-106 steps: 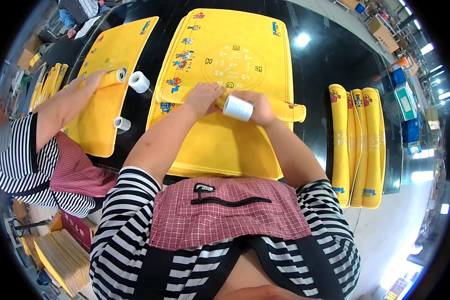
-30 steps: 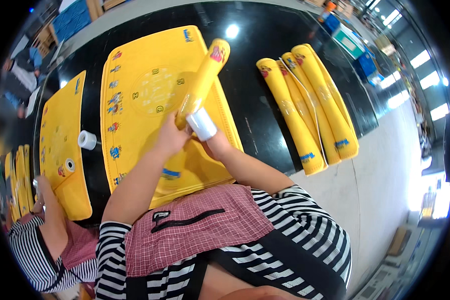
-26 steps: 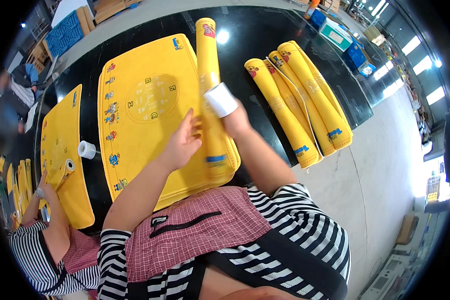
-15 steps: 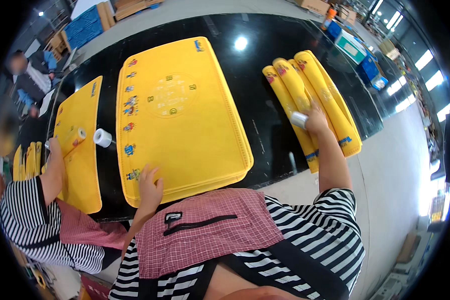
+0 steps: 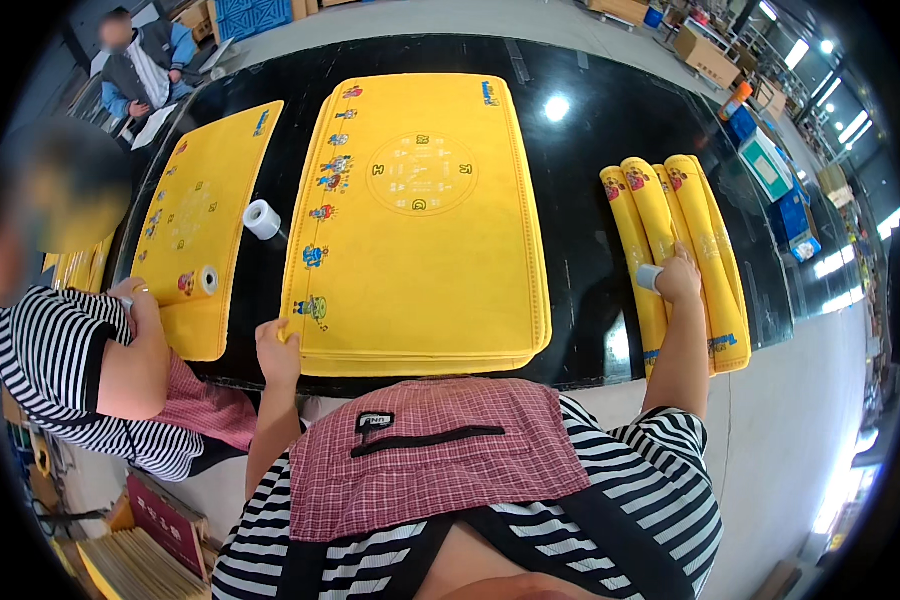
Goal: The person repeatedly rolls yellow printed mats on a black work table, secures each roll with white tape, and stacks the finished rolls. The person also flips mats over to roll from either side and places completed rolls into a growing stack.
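A stack of yellow printed mats [image 5: 410,270] lies before me, with small cartoon figures down its left side and a circle of print near the far end. My left hand [image 5: 278,355] is at the stack's near left corner, fingers closed on the top mat's edge. Off to the right, several rolled yellow mats [image 5: 715,250] lie side by side. My right hand [image 5: 681,278] rests over these rolls, its fingers closed round a short white roll [image 5: 650,278]. Another white roll [image 5: 262,219] stands between the stack and the mat on the left.
A co-worker [image 5: 135,380] in a striped top works at my left over another yellow mat [image 5: 195,220], with a partly rolled piece on it. A seated person [image 5: 145,65] is at the far left. Boxes [image 5: 767,163] line the black table's [image 5: 590,120] right side.
My left hand has gone from lying over the mat with spread fingers to its left edge. My right hand stays on the rolled mats with the white roll. The whole view has shifted.
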Tool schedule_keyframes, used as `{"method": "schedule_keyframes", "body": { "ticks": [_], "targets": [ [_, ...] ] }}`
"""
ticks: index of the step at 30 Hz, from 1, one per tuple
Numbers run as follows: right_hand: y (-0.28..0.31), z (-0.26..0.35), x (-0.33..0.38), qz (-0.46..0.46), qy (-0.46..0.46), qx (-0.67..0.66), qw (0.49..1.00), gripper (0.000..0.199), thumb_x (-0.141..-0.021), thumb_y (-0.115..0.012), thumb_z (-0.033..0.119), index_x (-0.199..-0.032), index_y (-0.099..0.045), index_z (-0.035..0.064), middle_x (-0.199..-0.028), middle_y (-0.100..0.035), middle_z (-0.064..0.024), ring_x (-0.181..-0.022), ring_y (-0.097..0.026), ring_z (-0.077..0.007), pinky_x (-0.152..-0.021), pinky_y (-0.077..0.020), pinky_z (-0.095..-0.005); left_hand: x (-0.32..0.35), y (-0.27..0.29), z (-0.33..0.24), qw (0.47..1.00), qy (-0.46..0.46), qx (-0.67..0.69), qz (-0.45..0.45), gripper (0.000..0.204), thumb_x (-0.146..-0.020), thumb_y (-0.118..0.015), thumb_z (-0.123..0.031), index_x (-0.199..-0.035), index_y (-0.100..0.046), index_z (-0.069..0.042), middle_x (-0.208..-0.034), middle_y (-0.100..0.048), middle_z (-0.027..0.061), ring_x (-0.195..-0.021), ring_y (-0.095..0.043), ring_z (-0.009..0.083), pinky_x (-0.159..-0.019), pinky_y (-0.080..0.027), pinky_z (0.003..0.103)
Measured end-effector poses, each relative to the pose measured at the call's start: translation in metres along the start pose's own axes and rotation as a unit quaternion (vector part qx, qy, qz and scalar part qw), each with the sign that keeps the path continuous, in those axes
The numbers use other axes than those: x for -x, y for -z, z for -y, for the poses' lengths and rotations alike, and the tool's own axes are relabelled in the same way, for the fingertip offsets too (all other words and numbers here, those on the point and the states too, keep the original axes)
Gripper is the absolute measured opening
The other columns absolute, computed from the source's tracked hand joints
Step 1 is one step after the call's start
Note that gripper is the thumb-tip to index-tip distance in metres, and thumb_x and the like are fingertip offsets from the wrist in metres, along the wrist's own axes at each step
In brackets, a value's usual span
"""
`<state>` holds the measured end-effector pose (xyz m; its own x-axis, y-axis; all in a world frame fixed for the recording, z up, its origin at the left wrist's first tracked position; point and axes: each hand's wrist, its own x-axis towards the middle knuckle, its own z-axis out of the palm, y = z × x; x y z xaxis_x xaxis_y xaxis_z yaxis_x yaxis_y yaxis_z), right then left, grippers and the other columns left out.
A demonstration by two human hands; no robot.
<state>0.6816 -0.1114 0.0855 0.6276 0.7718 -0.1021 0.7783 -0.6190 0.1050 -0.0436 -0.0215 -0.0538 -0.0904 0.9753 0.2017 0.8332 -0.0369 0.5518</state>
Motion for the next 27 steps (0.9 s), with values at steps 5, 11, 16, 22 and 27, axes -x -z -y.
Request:
{"method": "schedule_keyframes", "body": {
  "ticks": [5, 11, 16, 22, 27],
  "targets": [
    [0.0, 0.027, 0.019, -0.095, 0.094, 0.098, 0.986, 0.034, -0.094, -0.056, 0.02, -0.107, -0.081, 0.0013, -0.163, -0.043, -0.0166, -0.153, -0.037, -0.0329, -0.126, -0.027, -0.0432, -0.004, 0.011, -0.024, 0.948, 0.208, 0.24, 0.004, 0.045, -0.093, -0.071, 0.0, -0.134, -0.057, 0.007, -0.11, -0.071, 0.0138, -0.095, -0.07, 0.0169, -0.085, -0.056, 0.03],
    [-0.045, 0.041, 0.02, 0.023, 0.208, 0.057, 0.976, 0.027, -0.088, -0.06, 0.01, -0.103, -0.082, 0.0075, -0.153, -0.054, -0.0179, -0.147, -0.045, -0.0339, -0.124, -0.0318, -0.0439, 0.008, -0.01, -0.05, 0.808, 0.251, 0.533, -0.012, 0.045, -0.095, -0.063, 0.007, -0.139, -0.054, 0.004, -0.116, -0.07, 0.0111, -0.105, -0.069, 0.0199, -0.088, -0.058, 0.032],
    [-0.023, 0.053, 0.024, -0.008, 0.147, -0.11, 0.983, 0.034, -0.084, -0.064, 0.004, -0.114, -0.078, 0.0092, -0.133, -0.067, -0.0181, -0.125, -0.063, -0.0362, -0.109, -0.0485, -0.0434, 0.03, -0.025, -0.086, 0.833, 0.168, 0.525, 0.047, 0.054, -0.091, -0.063, 0.009, -0.142, -0.048, 0.002, -0.119, -0.068, 0.0112, -0.103, -0.07, 0.0207, -0.083, -0.059, 0.032],
    [0.039, 0.203, 0.091, 0.11, 0.349, -0.416, 0.832, 0.051, -0.09, -0.082, 0.024, -0.131, -0.067, -0.0029, -0.118, -0.071, -0.0216, -0.108, -0.07, -0.0248, -0.095, -0.0547, -0.0365, 0.021, -0.035, -0.155, 0.977, -0.098, 0.186, 0.023, 0.059, -0.086, -0.063, 0.001, -0.144, -0.05, 0.002, -0.123, -0.059, 0.0169, -0.109, -0.065, 0.0321, -0.091, -0.055, 0.041],
    [0.063, 0.315, 0.142, 0.152, 0.403, -0.411, 0.803, 0.059, -0.095, -0.069, 0.046, -0.128, -0.062, -0.0012, -0.101, -0.073, -0.0229, -0.092, -0.072, -0.0368, -0.086, -0.0566, -0.0429, 0.012, -0.035, -0.225, 0.941, -0.286, 0.136, 0.121, 0.075, -0.085, -0.061, 0.001, -0.156, -0.039, -0.003, -0.134, -0.05, 0.0228, -0.114, -0.06, 0.0422, -0.1, -0.052, 0.044]
  ]
}}
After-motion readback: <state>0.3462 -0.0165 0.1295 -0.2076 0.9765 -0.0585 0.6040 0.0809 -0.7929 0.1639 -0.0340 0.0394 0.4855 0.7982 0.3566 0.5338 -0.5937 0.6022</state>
